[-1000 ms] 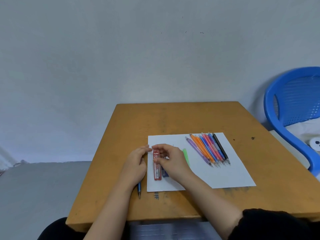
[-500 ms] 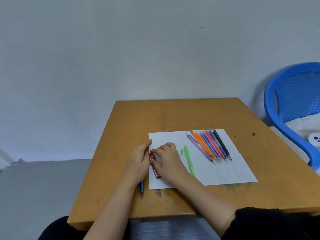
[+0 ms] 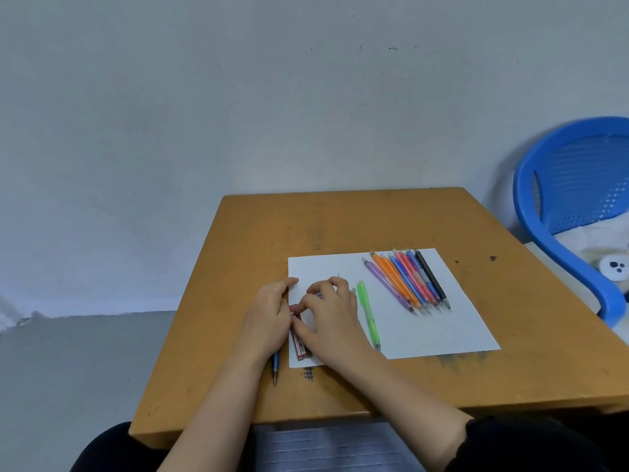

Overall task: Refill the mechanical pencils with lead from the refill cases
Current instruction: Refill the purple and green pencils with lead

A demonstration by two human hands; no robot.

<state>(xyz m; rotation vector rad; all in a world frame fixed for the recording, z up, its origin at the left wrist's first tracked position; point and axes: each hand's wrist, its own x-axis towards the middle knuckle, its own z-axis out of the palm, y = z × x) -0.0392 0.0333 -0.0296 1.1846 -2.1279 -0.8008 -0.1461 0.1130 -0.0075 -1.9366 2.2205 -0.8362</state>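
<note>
Your left hand [image 3: 269, 318] is on the bench [image 3: 238, 267], right at the left edge of the white paper [image 3: 442, 328]. Its fingers are curled round a blue pencil [image 3: 275, 366]. Only the tip end of that pencil shows. It sticks out from under your hand and points back at you.

The red lead case [image 3: 299, 342] lies flat on the paper, in the small gap between your two hands. It touches both of them. Its long side points away from you.

Your right hand [image 3: 330, 321] is just to the right of the case and partly over it. The fingers are bent and the thumb sits on the far end of the case, so this hand pinches it. A bit of something purple [image 3: 318, 294] peeks out under those fingers. It is too small to tell what it is.

The green pencil [image 3: 368, 315] lies on the paper just beside your right hand. Farther right, a row of pencils [image 3: 408, 281] lies side by side on the paper, apart from both hands. Their tips point toward you.

A blue chair [image 3: 561, 199] stands past the right side of the bench
</note>
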